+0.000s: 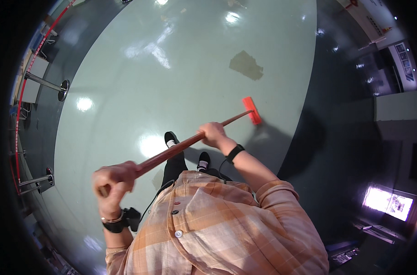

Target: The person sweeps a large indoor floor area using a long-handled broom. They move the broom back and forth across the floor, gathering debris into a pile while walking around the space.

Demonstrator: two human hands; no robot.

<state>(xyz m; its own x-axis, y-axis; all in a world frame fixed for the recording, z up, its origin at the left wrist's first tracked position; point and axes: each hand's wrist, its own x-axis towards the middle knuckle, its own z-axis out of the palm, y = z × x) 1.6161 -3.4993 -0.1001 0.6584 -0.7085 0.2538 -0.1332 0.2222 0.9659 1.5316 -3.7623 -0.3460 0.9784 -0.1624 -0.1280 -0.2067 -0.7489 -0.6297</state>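
A long-handled floor brush slants across the view, its reddish-brown wooden handle (pixel 170 154) running from lower left to upper right. My left hand (pixel 115 182) is wrapped around the upper end of the handle, slightly blurred. Farther down the shaft, my right hand (pixel 212 134) grips it. The narrow red brush head (pixel 252 110) is at the far end, over the pale green floor (pixel 126 89), with a toothed or bristled left edge. Whether the head touches the floor is hard to tell. Dark bands circle both my wrists.
A brownish patch (pixel 247 65) marks the floor beyond the brush head. Barrier posts (pixel 45 81) with round bases and a red belt (pixel 23 89) line the left side. Darker flooring (pixel 318 165) borders the right, with a white box-like block (pixel 399 106) beyond. My shoes (pixel 204 160) are below the handle.
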